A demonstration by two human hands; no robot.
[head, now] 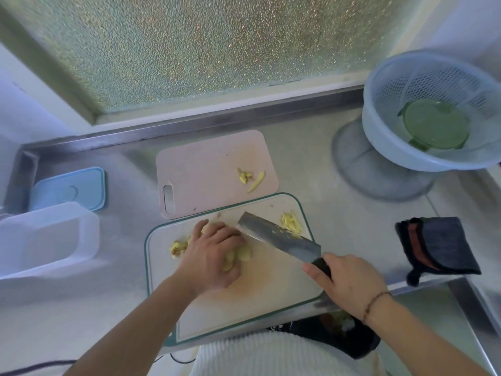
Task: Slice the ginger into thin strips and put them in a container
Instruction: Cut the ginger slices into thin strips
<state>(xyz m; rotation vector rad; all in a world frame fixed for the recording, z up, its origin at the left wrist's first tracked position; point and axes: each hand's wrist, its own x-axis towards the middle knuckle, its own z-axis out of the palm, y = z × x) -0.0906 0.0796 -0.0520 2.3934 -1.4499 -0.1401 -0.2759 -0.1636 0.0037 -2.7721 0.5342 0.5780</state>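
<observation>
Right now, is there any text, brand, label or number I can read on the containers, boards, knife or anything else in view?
None can be read.
Clear container: no label shows.
Blue lid: only a moulded round mark, no letters.
Pink board and white cutting board: no print.
Cleaver: blade shows no legible stamp.
Colander: no marking.

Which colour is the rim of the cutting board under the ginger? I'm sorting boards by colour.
Teal green, around the white cutting board; the head view shows it.
</observation>
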